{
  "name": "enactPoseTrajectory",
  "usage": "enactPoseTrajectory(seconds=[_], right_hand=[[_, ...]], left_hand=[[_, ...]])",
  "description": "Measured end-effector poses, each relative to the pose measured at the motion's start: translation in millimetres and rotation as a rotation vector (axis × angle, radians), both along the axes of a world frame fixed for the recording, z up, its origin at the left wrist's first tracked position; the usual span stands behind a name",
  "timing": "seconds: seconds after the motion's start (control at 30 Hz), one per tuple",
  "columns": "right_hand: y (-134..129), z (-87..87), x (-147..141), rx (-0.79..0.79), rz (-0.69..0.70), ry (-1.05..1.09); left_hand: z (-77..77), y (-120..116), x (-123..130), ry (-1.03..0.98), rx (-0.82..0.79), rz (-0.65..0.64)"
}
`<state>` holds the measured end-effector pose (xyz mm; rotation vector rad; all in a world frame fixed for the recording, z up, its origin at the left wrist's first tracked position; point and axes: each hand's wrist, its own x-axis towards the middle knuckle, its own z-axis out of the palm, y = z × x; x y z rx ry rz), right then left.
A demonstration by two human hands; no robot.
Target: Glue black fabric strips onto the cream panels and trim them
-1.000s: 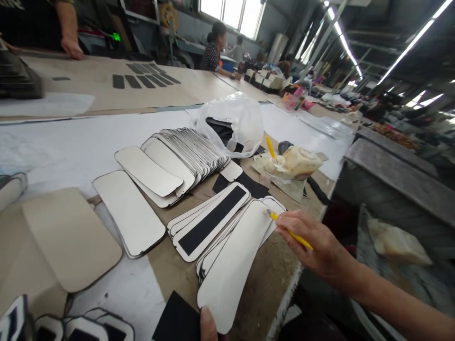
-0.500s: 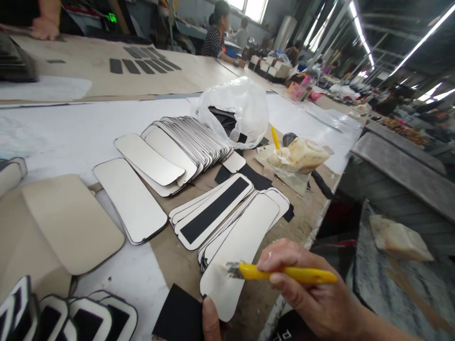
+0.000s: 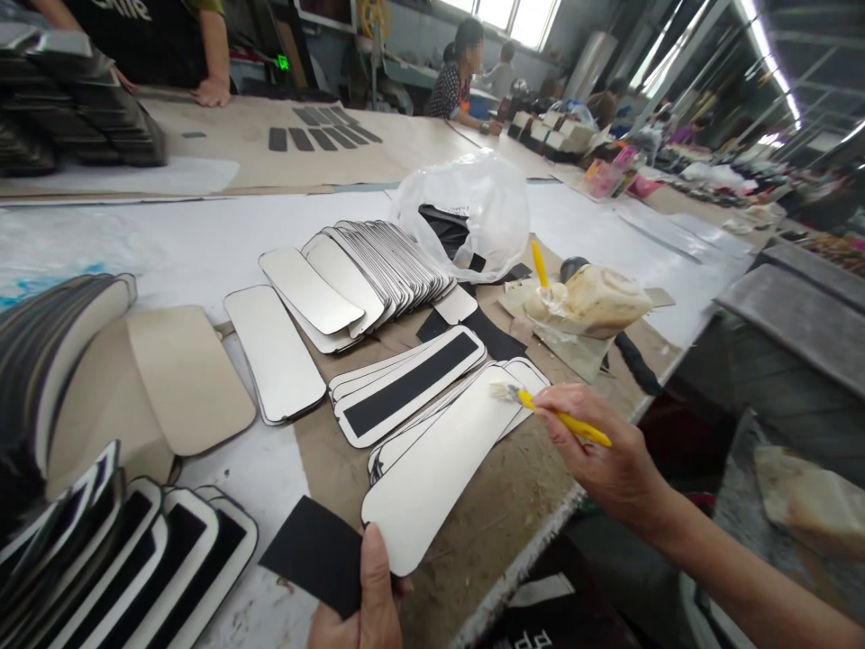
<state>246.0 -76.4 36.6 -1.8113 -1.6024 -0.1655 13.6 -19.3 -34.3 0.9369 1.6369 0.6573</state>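
single view from a camera worn on the person's head, facing forward and tilted down across a worktable [image 3: 520,496]. the person's left hand [image 3: 375,586] enters at the bottom, left of centre; the right hand [image 3: 595,442] reaches in from the lower right. both are close to the lens, with a white panel [image 3: 439,469] between them, just below centre. farther off, the view takes in a second table [image 3: 419,149], a seated co-worker [image 3: 450,90], windows [image 3: 531,20] at the top edge and slanting ceiling lights [image 3: 766,50] at upper right.
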Motion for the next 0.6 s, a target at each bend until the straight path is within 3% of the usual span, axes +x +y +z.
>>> enactPoseTrajectory(seconds=[0.17, 0.33, 0.47, 0.6], right_hand=[[-7, 4.1, 14, -0.012, 0.051, -0.092], [-20, 10.4, 18, 0.029, 0.096, -0.096], [-26, 13.2, -3, 0.088, 0.142, 0.14], [-19, 5.3, -38, 0.027, 0.228, 0.523]], left_hand=[[-6.5, 1, -5, 0.03, -0.033, -0.036], [-0.4, -3, -1, -0.018, -0.005, 0.014], [8.9, -8, 6, -0.111, 0.071, 0.005], [9.7, -11, 12, -0.164, 0.126, 0.02]])
